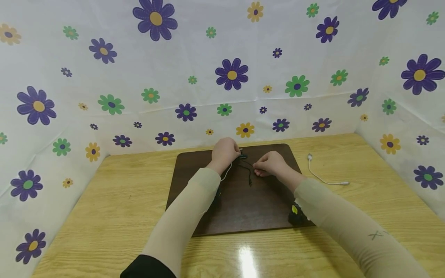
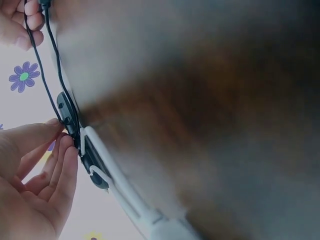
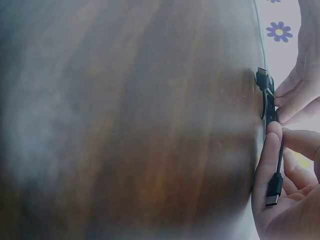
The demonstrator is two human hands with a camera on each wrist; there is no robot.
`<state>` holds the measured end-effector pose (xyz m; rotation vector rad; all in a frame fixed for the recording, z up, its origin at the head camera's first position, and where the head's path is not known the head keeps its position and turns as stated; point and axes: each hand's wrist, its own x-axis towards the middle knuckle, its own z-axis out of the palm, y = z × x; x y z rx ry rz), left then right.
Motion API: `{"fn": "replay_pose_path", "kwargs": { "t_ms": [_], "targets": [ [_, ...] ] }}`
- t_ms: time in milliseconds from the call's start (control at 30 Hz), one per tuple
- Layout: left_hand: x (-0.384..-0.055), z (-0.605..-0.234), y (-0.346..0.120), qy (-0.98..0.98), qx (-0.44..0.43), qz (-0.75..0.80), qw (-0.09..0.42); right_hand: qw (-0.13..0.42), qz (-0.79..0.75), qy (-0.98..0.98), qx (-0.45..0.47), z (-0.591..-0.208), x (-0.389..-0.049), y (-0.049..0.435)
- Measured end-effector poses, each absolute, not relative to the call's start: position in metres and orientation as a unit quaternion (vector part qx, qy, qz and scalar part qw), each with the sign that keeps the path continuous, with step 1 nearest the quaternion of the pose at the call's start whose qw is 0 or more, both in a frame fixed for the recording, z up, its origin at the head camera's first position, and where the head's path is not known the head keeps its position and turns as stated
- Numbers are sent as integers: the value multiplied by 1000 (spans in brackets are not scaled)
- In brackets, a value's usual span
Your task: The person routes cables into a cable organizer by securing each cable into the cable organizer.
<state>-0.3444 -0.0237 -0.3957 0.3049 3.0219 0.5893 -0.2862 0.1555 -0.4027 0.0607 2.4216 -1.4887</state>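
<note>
Both hands work over a dark brown mat (image 1: 243,208) on a wooden table (image 1: 114,200). A thin black cable (image 1: 247,170) runs between them. My left hand (image 1: 225,151) pinches its far part, where a black connector piece (image 2: 67,117) sits between thumb and fingertips (image 2: 62,160). My right hand (image 1: 270,164) pinches the same black cable (image 3: 280,155) a little nearer, and its plug (image 3: 274,187) hangs loose by the palm. A white cable (image 2: 117,187) lies along the mat beside the black piece and trails out under the left wrist (image 1: 226,173).
A second white cable (image 1: 323,179) lies on the bare table to the right of the mat. White sheets printed with flowers (image 1: 231,74) wall in the table at the back and on both sides. Both forearms wear beige sleeves.
</note>
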Motion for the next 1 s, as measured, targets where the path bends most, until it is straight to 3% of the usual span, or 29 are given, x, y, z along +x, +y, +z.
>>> {"fn": "replay_pose_path", "kwargs": {
  "t_ms": [367,833,1000],
  "targets": [
    [-345,-391,-21,981,105,160,30,149,-516,843,27,-405,-289,156],
    [-345,-385,-14,985,170,30,-1,148,-523,839,18,-404,-291,158],
    [-348,-393,-17,985,164,60,0,149,-523,839,16,-406,-290,158]
  ]
}}
